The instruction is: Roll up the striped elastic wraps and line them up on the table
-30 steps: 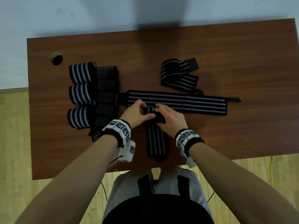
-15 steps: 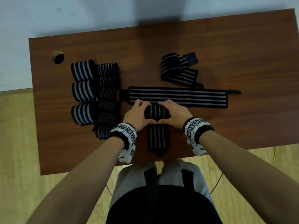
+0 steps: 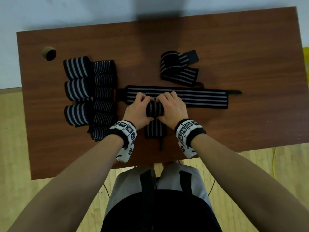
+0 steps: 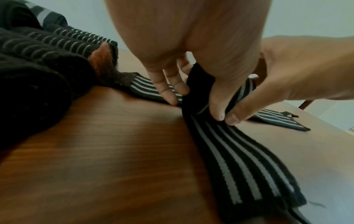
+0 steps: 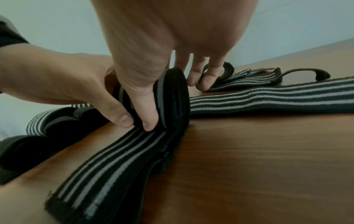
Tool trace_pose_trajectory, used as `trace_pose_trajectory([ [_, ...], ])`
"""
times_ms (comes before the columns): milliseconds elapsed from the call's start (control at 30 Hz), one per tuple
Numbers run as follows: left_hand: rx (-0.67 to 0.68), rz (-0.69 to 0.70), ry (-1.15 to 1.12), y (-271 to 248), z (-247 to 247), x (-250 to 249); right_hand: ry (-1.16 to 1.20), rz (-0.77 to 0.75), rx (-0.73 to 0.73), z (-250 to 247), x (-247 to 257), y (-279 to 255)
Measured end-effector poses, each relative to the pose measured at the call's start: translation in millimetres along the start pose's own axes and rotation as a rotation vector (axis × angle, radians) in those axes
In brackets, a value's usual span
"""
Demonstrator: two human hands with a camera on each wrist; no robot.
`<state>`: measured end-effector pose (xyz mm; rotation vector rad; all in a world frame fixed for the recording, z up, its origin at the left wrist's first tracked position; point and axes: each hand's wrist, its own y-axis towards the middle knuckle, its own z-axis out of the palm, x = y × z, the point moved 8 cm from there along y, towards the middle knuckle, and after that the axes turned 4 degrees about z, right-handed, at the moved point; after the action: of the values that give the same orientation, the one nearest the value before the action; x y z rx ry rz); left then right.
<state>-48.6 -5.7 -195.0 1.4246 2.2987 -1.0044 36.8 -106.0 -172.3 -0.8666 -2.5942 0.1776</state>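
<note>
Two hands on one half-rolled wrap (image 3: pixel 154 109) at the table's (image 3: pixel 234 47) near middle: left hand (image 3: pixel 138 113) and right hand (image 3: pixel 172 109) curled round the ends of the roll, thumbs pressing its near side, flat tail (image 3: pixel 154 131) trailing toward the near edge
From the head view alone: three wide rolls (image 3: pixel 76 91) and a column of narrower rolls (image 3: pixel 104 97) lined up at left, a long flat wrap (image 3: pixel 192 97) just beyond the hands, a loosely folded wrap (image 3: pixel 178 67) farther back
From the left wrist only: left fingers (image 4: pixel 168 89) touching down on the long flat wrap
From the right wrist only: spiral layers on the roll's end (image 5: pixel 170 97), thumb tips (image 5: pixel 149 124) meeting at the tail
</note>
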Motion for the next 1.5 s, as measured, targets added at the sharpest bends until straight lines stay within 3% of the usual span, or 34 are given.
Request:
trace_pose_trajectory([
  [167,0.027,-0.065,-0.265,2,-1,16,-0.011,-0.042,-0.017,7,5,2],
  [267,0.021,-0.097,-0.313,3,-6,24,-0.021,-0.057,-0.022,11,6,2],
  [467,0.176,-0.006,-0.163,2,2,29,0.026,-0.049,-0.041,15,12,-9],
  [800,0.307,0.070,0.022,-6,10,19,0.146,-0.145,0.169,21,-2,-21],
  [967,0.320,0.041,-0.016,-10,14,21,0.273,0.023,0.352,28,-19,-23],
  [1033,0.344,0.070,0.016,-13,21,17,0.276,0.041,0.362,30,-20,-27],
  [1167,0.333,0.051,-0.026,-10,26,15,0.317,0.056,0.310,33,-21,-28],
  [1367,0.355,0.020,0.001,1,20,14,0.290,0.028,0.368,28,-22,-19],
  [1500,0.213,0.032,-0.046,7,7,8,0.242,0.013,0.240,21,-18,-12],
])
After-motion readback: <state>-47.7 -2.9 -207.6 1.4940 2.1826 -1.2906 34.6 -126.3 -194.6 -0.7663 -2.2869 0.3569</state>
